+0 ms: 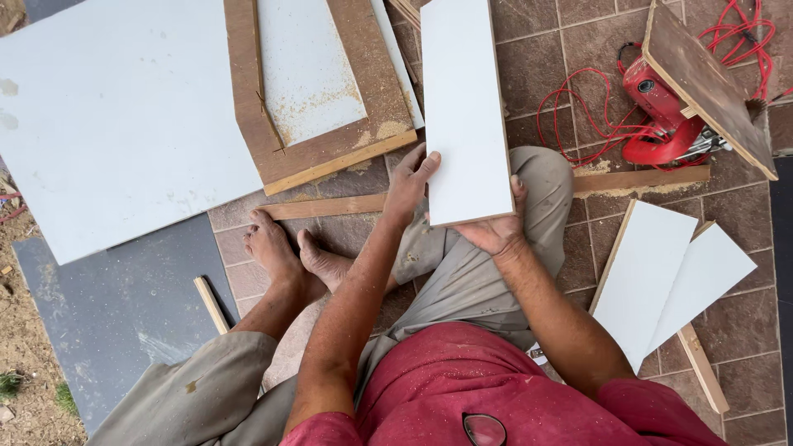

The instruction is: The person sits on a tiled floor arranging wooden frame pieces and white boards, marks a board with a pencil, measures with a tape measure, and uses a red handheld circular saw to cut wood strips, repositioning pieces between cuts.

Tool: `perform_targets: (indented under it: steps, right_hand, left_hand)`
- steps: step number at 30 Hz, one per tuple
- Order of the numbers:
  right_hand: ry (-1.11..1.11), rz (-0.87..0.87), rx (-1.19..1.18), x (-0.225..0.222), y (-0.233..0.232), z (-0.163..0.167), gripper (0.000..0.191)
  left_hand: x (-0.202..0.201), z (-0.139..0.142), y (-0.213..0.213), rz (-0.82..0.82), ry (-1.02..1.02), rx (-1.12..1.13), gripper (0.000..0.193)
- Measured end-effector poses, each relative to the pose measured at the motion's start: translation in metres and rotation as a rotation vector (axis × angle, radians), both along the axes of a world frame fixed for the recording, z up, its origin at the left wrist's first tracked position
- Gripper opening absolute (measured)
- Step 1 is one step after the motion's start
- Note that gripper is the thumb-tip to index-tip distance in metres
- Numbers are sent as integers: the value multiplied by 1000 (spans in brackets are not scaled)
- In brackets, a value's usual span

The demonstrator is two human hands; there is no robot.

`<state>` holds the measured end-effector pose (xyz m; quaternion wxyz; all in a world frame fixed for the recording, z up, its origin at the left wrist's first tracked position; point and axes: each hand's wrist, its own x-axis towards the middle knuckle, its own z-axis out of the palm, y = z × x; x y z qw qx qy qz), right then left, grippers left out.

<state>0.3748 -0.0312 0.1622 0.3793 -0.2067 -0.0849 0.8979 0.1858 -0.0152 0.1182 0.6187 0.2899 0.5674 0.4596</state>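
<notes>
I sit on a tiled floor holding a long white laminated board (464, 107) upright in front of me. My left hand (410, 183) grips its left edge near the bottom, fingers spread on the white face. My right hand (496, 227) supports the bottom right corner from underneath, thumb up along the right edge. The board stands over my bent right knee (541, 177).
A large white panel (124, 116) lies at the left with a brown cut frame piece (314, 149) on it. A red power saw (661, 116) with red cable sits at the top right under a brown board (710, 83). Two white offcuts (661, 277) lie at the right. My bare feet (289, 252) rest by a wood strip.
</notes>
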Motion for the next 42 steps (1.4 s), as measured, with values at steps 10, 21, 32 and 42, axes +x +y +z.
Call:
perform_targets:
  steps: [10, 21, 32, 42]
  right_hand:
    - [152, -29, 42, 24, -74, -13, 95]
    - [-645, -564, 296, 112, -76, 56, 87]
    - [-1407, -961, -238, 337, -141, 48, 83]
    - [-1960, -405, -446, 375, -216, -28, 54]
  left_hand:
    - [12, 72, -35, 21, -154, -43, 69]
    - [68, 153, -82, -494, 221, 612, 62]
    - [103, 116, -99, -872, 355, 764, 72]
    - [101, 83, -96, -864, 298, 515, 53]
